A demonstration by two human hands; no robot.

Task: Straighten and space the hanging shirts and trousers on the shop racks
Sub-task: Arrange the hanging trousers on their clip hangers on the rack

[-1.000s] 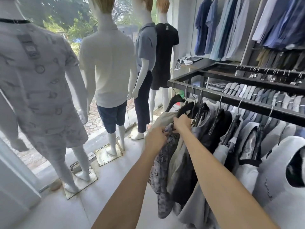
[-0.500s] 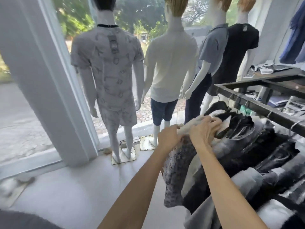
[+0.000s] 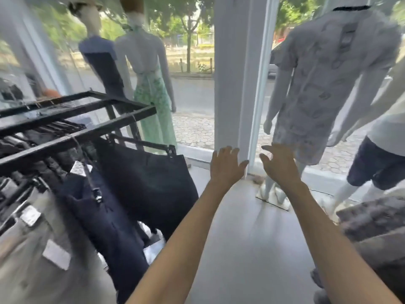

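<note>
both hands open and empty between the racks

the left hand (image 3: 226,166) and the right hand (image 3: 279,166) reach forward side by side, backs up, fingers straight and a little spread. neither holds or touches anything, and a narrow gap lies between them. they hover over the grey floor (image 3: 241,249), in front of the foot of a white pillar (image 3: 236,73) at the far shop window.

the black metal rack (image 3: 76,116) stands at the left, with trousers hung from clip hangers. a pair of black trousers (image 3: 149,181) hangs at the rack's right end, turned broadside to the camera. it is the garment nearest the left hand, yet apart from it. nearer and further left hang the navy trousers (image 3: 105,227), and at the near left edge the beige trousers (image 3: 32,264), which carry pale tags. more dark garments crowd the rails behind these, too blurred to count.

at the near right edge a grey patterned garment (image 3: 372,218) is partly in view, right of the right forearm and not touched.

4 mannequins stand at the window. far left are the mannequin in navy (image 3: 103,62) and the mannequin in a green dress (image 3: 153,88). right of the pillar is the mannequin in a pale patterned shirt (image 3: 328,73). at the right edge is the mannequin in dark shorts (image 3: 377,165).
</note>
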